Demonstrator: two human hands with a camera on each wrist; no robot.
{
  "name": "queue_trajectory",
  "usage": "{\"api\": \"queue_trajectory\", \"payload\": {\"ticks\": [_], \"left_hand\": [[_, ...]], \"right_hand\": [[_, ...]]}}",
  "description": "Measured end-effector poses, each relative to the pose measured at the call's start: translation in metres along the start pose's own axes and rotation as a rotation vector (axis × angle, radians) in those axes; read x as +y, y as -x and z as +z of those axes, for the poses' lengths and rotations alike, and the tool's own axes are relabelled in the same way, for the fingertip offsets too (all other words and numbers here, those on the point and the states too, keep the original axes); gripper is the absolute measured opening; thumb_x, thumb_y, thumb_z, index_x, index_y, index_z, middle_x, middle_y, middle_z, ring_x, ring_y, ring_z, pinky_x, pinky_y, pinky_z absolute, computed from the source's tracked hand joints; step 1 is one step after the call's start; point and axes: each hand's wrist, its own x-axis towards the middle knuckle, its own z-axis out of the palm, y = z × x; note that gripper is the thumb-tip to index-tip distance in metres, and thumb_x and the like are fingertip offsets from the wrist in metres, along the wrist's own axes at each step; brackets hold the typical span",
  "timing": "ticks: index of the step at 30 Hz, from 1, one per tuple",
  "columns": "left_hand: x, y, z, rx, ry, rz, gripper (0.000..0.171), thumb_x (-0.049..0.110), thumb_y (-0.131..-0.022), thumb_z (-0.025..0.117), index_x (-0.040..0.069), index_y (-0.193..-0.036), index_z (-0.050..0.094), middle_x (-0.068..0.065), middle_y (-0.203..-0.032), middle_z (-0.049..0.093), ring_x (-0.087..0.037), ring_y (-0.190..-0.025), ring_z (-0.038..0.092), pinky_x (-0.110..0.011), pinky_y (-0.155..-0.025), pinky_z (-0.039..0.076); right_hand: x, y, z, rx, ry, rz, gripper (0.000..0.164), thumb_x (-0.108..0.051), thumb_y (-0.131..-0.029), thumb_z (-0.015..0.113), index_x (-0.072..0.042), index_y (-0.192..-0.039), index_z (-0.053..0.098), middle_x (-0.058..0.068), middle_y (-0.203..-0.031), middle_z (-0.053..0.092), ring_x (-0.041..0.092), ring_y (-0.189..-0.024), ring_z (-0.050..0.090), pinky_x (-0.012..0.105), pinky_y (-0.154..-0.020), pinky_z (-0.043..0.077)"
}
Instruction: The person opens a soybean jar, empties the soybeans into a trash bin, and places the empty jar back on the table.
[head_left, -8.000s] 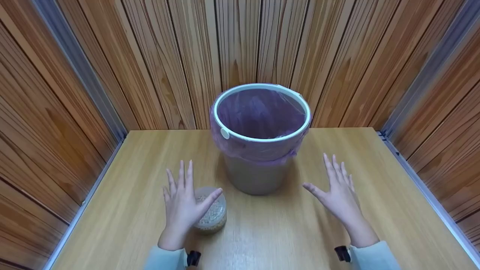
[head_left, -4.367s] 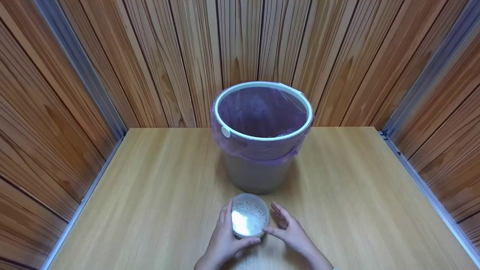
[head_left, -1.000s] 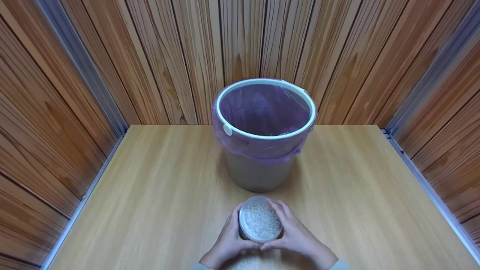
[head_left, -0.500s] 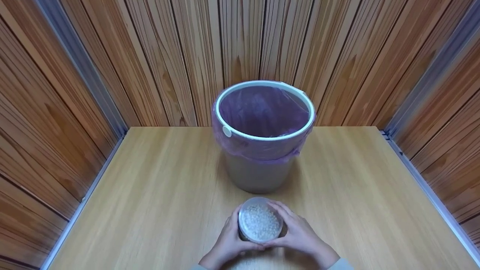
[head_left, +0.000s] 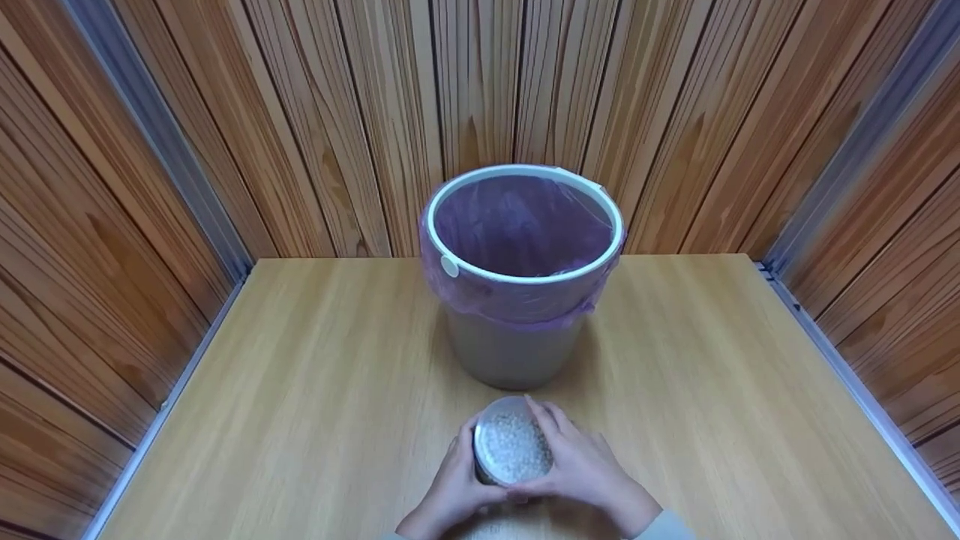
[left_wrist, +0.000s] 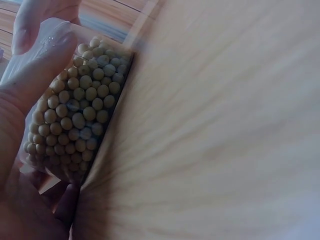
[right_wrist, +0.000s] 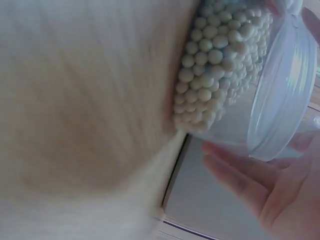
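A clear plastic jar (head_left: 512, 442) of round beige beans (left_wrist: 80, 107) stands on the table, just in front of the bin. Its clear lid (right_wrist: 285, 85) is on. My left hand (head_left: 454, 480) grips the body from the left; in the left wrist view its thumb (left_wrist: 47, 65) lies along the side. From the right, my right hand (head_left: 589, 469) holds the lid, fingers curled over the far rim and thumb at the near edge. Both thumbs meet at the near side. The right wrist view shows the right fingers (right_wrist: 240, 175) beside the lid's lower edge.
A grey waste bin (head_left: 517, 349) with a pale blue rim ring (head_left: 532, 280) and a purple liner (head_left: 517, 225) stands behind the jar. The wooden table (head_left: 300, 360) is enclosed by wood-panelled walls (head_left: 480, 90) with metal corner strips.
Earlier both hands were spread apart, with the jar at the left. It has come to the middle, both hands around it. Over the last half second my right hand has turned leftward around the lid.
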Motion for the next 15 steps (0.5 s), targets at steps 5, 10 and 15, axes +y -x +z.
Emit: {"api": "queue_trajectory", "payload": {"ticks": [5,10,15], "left_hand": [[-0.001,0.0,-0.001,-0.011,0.028,-0.02,0.122,0.04,-0.063,0.093,0.005,-0.154,0.018,-0.024,-0.153,0.033,-0.044,-0.141,0.034,-0.064,-0.115,0.027],[0.001,-0.001,0.0,-0.001,0.027,-0.023,0.123,0.042,-0.061,0.093,0.008,-0.154,0.02,-0.022,-0.151,0.037,-0.042,-0.139,0.037,-0.064,-0.114,0.029],[0.001,0.001,0.0,-0.006,0.053,-0.034,0.124,0.04,-0.06,0.094,0.011,-0.154,0.02,-0.02,-0.15,0.038,-0.042,-0.138,0.037,-0.066,-0.112,0.03]], "right_hand": [[0.007,-0.002,-0.002,-0.001,0.033,-0.1,0.116,-0.08,-0.061,0.072,-0.019,-0.152,0.036,0.014,-0.145,0.05,0.036,-0.116,0.061,0.06,-0.078,0.053],[0.016,-0.011,-0.012,-0.057,0.003,-0.214,0.107,-0.071,-0.063,0.078,-0.024,-0.151,0.039,0.007,-0.145,0.049,0.032,-0.12,0.06,0.057,-0.089,0.054],[0.017,-0.018,-0.02,-0.159,-0.039,-0.258,0.102,-0.053,-0.063,0.087,-0.028,-0.149,0.039,0.009,-0.146,0.046,0.033,-0.123,0.057,0.057,-0.095,0.051]]}}
